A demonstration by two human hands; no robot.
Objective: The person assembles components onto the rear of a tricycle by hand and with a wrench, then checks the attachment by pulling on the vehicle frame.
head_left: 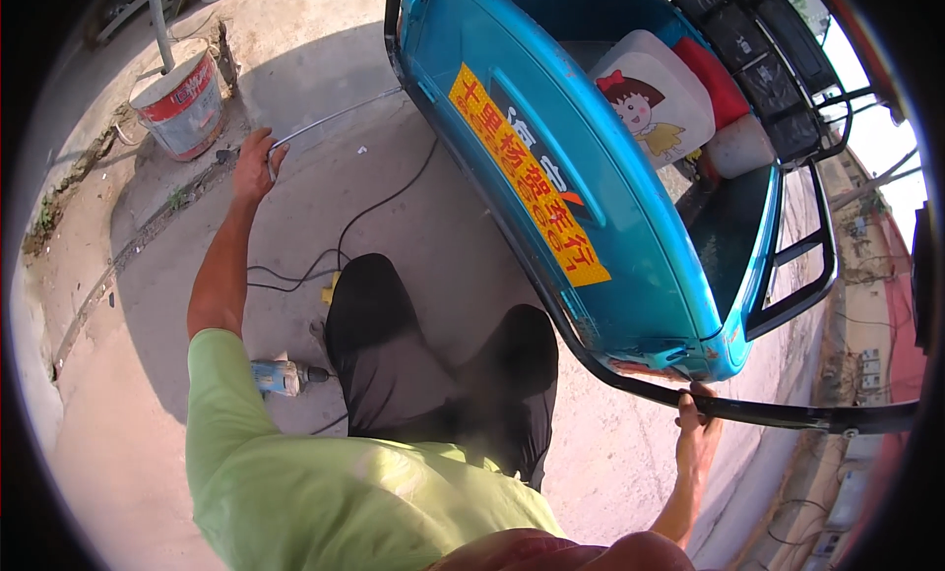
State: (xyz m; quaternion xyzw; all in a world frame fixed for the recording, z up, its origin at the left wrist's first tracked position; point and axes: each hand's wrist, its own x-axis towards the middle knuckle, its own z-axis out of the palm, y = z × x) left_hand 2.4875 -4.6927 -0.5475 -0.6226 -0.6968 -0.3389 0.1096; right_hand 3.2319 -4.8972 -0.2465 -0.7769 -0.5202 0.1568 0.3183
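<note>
At the left, my outstretched left hand (256, 165) is closed on one end of a thin silver metal rod (340, 115), bent near my fingers. Its far end reaches the black tube frame beside the blue cargo box (551, 128); how it meets the frame is too small to tell. My right hand (697, 421) grips the black tube rail (630, 386) below the near corner of that box. On the ground left of my knees lies a blue and grey power drill (285, 376), held by neither hand.
A dirty white and red bucket (182, 103) with a pole in it stands at the far left. A black cable (389, 199) snakes over the concrete near my knees. In the cargo box sit a seat cushion (655, 98) with a cartoon figure and a red object (711, 82).
</note>
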